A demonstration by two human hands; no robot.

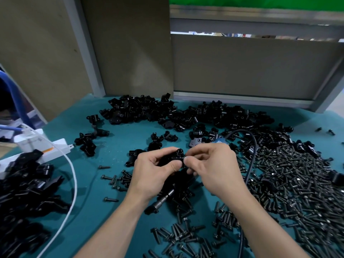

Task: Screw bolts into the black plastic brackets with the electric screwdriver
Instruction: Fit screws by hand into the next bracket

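Brackets (163,112) lie heaped at the far side of the desk (115,146) and loose bolts (297,183) cover its right side, so I judge that most of the task is left; whether the dark pile (28,183) at the near left is finished pieces I cannot tell. In the middle, the left hand (156,164) grips one black bracket (176,155) with curled fingers (163,151), and the right hand (210,164) pinches what seems a bolt (185,157) at its side. The electric screwdriver (163,199) lies on the desk under the hands, held by neither, so this bolt is probably not yet driven.
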